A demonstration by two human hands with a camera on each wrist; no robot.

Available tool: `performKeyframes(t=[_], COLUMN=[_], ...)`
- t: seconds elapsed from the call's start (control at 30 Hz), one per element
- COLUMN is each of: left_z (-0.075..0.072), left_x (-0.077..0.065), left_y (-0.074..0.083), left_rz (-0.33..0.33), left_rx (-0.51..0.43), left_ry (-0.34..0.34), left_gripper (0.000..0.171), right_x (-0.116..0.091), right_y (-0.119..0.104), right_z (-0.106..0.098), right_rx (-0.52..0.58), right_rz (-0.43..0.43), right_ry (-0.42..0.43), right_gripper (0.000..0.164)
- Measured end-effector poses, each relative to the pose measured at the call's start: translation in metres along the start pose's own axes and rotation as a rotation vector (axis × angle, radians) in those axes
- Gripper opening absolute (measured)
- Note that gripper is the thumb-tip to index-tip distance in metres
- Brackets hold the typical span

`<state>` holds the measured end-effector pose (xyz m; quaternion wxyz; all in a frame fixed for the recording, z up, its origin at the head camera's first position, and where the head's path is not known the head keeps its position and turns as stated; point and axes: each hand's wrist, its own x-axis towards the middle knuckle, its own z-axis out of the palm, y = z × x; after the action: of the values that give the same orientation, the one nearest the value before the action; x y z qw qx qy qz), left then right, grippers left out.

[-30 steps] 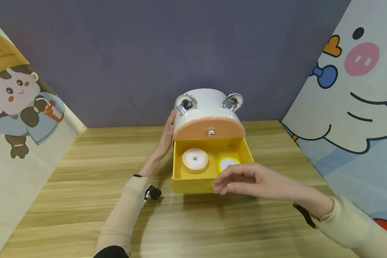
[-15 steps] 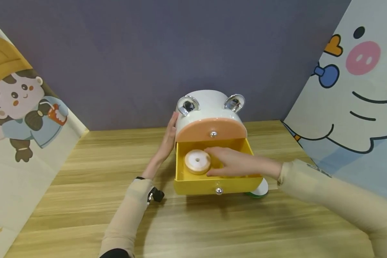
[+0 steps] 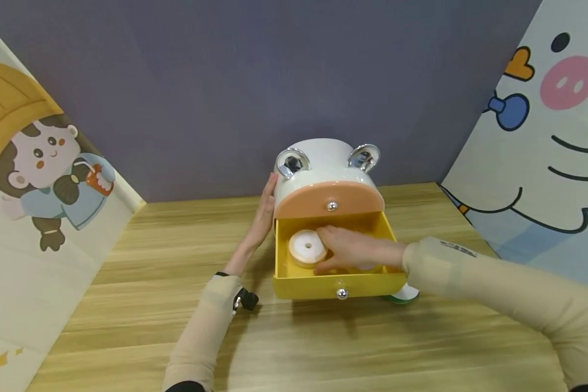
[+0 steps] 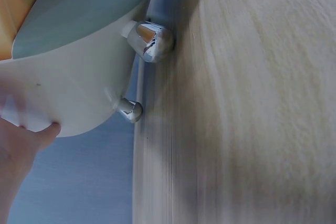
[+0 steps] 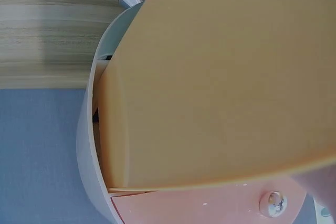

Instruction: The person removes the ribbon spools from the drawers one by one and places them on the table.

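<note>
A white animal-shaped drawer box stands at the back of the table, its lower yellow drawer pulled out. Inside lies a white ribbon spool with a pale peach edge. My right hand reaches over the drawer's right side, thumb and fingers curled round the spool's right edge. A yellow-rimmed spool is mostly hidden under that hand. Against the box's left side rests my left hand, fingers extended; in the left wrist view its fingertips touch the white wall.
Above the open drawer, the peach upper drawer with a round knob is closed. A white-and-green disc lies on the table by the drawer's right front corner. A grey wall stands close behind, with cartoon-printed panels at both sides.
My right hand has moved from the drawer's front edge into the drawer and closed in on the peach-edged spool. The left hand stays against the box. The view has shifted slightly.
</note>
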<state>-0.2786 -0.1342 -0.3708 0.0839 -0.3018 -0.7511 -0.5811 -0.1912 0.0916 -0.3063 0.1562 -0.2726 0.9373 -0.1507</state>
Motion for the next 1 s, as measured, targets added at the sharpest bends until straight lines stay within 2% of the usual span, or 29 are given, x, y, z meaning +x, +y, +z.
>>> performKeyframes(t=[0.23,0.53,0.77,1.0], left_z=[0.0011,0.0024,0.002,0.0009], left_x=[-0.0017,-0.0004,-0.0002,-0.0003], left_y=[0.0003,-0.001,-0.0004,0.0005], left_rz=[-0.004,0.005,-0.002,-0.003], left_rx=[-0.01,-0.021,-0.026,-0.029], left_ry=[0.01,0.0,-0.007,-0.002], left_gripper=[0.054,0.054,0.054,0.055], right_x=[0.0074,0.0087,0.0093,0.0107], right_y=[-0.0012,-0.0008,-0.0028,-0.0052], right_z=[-0.0026,-0.0004,0.0013,0.0011], right_rx=[-0.028,-0.061,-0.037,-0.016], right_rz=[0.0,-0.008,0.008,0.009], right_ry=[0.0,0.018,0.025,0.045], right_gripper=[0.054,0.06,0.065,0.063])
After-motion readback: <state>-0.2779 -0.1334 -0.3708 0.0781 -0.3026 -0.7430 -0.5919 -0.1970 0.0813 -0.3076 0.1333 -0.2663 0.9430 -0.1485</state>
